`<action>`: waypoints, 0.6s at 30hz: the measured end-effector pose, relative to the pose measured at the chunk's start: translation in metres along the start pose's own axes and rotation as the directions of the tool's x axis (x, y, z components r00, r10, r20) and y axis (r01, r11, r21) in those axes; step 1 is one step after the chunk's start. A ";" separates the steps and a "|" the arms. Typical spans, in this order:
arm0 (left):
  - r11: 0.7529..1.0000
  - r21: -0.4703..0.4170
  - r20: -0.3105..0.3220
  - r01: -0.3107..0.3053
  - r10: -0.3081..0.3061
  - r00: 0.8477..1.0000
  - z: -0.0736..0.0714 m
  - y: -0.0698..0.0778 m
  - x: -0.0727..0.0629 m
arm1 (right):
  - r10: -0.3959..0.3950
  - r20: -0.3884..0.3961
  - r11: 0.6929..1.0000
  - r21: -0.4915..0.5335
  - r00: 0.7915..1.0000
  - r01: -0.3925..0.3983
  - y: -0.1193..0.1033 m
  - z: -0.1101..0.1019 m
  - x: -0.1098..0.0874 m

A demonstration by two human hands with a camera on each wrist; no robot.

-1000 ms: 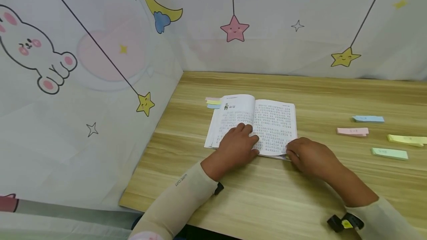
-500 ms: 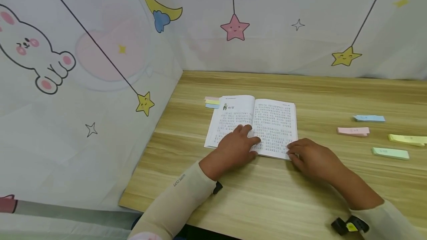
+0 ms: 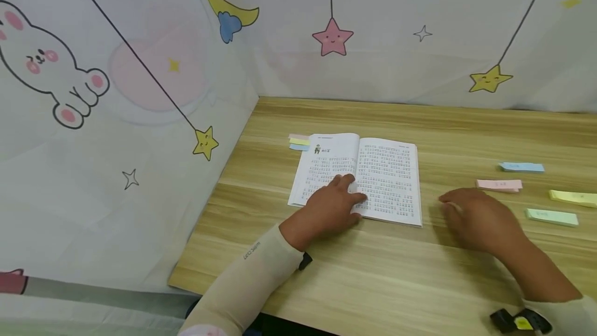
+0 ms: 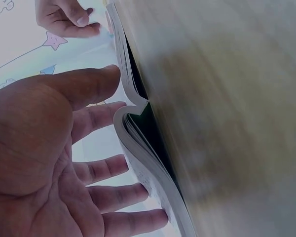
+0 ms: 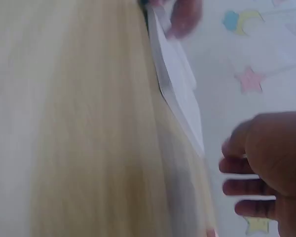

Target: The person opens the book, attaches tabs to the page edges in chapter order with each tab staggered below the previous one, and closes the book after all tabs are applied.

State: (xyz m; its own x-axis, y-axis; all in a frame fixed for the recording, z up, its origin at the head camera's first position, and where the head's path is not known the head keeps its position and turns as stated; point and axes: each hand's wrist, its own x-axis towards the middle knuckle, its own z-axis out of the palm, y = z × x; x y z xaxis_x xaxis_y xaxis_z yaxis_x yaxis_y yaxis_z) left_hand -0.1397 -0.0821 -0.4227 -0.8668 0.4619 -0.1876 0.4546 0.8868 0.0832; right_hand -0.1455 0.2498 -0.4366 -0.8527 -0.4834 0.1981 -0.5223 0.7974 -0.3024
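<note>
An open book (image 3: 389,183) with printed pages lies on the wooden table. My left hand (image 3: 326,209) rests across the lower middle of the spread. The left wrist view shows its fingers (image 4: 111,197) straight on the pages, near the fold of the book (image 4: 138,128). To the right of the book, apart from it, is my right hand (image 3: 485,222), loosely curled and holding nothing. It is nearest to the pink sticky tabs (image 3: 499,185). Pink, yellow and blue tabs (image 3: 299,142) stick out from the book's upper left edge.
Blue (image 3: 521,167), yellow (image 3: 573,198) and green sticky tabs (image 3: 552,217) lie at the right of the wooden table (image 3: 373,274). A white cloth backdrop (image 3: 382,71) with cartoon stars and a rabbit stands behind and to the left.
My right hand has let go of the book's lower right corner and moved right. That corner, slightly lifted before, now lies flat. The left hand stays on the pages.
</note>
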 end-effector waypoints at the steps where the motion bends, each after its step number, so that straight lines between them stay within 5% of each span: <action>1: 1.000 0.002 0.001 0.001 -0.001 1.000 0.000 0.000 0.000 | 0.061 -0.005 0.998 -0.020 0.998 -0.062 0.008 -0.005 -0.003; 4: 1.000 0.010 0.005 0.003 -0.003 1.000 0.000 0.001 0.000 | 0.249 0.009 0.966 -0.079 0.968 -0.248 0.037 -0.022 -0.015; 10: 1.000 0.018 0.001 0.006 -0.006 1.000 -0.001 0.002 0.001 | 0.426 0.040 0.894 -0.169 0.904 -0.414 0.084 -0.034 -0.038; 18: 1.000 0.009 -0.012 0.008 -0.008 1.000 0.000 0.002 0.001 | 0.395 -0.005 0.911 -0.132 0.919 -0.392 0.104 -0.027 -0.052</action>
State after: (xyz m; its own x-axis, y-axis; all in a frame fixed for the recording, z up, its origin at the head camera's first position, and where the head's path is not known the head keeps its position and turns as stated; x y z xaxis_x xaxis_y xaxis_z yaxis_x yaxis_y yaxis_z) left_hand -0.1394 -0.0796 -0.4230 -0.8727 0.4551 -0.1769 0.4496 0.8903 0.0727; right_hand -0.1550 0.3676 -0.4533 -0.9895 -0.1278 0.0673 -0.1400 0.9632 -0.2295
